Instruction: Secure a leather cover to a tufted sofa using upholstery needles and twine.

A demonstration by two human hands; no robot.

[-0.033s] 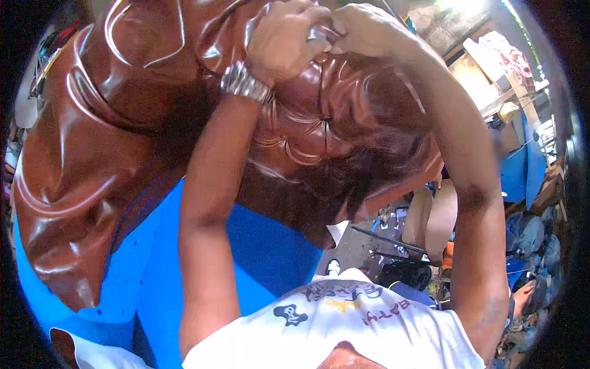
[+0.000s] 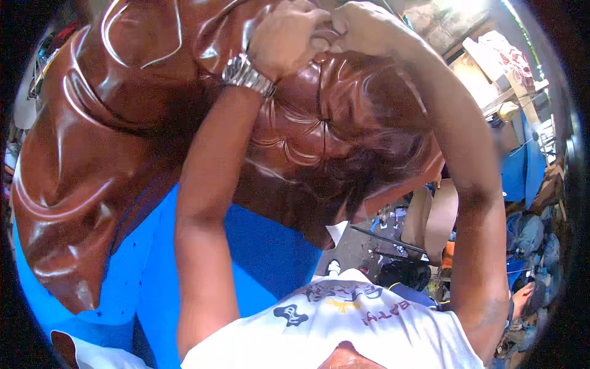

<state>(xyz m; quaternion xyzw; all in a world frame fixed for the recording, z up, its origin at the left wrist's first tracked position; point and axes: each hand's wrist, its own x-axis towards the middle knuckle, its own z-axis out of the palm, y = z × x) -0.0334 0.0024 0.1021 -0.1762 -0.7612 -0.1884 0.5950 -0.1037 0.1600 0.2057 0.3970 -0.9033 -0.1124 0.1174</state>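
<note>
A glossy brown leather-like cover (image 2: 147, 92) drapes over blue foam (image 2: 270, 246). Puckered folds run into tufted points around its middle. At the top of the view my left hand (image 2: 287, 40), with a silver metal watch (image 2: 247, 75) on its wrist, is closed with bent fingers on a fold of the cover. Right beside it, almost touching, my right hand (image 2: 369, 29) is closed too, thumb and fingers pinching the same raised fold. Whether a small item such as a button or thread sits between the fingertips is hidden.
A loose flap of the cover hangs low on the left over the foam. To the right lie tan curved pieces (image 2: 441, 224), a blue panel (image 2: 522, 163) and a heap of dark items (image 2: 531, 246). Wooden boards and a pale patterned cloth (image 2: 507, 55) stand at the upper right.
My left hand and wrist have turned slightly, and the left forearm has shifted a little to the left. The right hand stays at the same fold.
</note>
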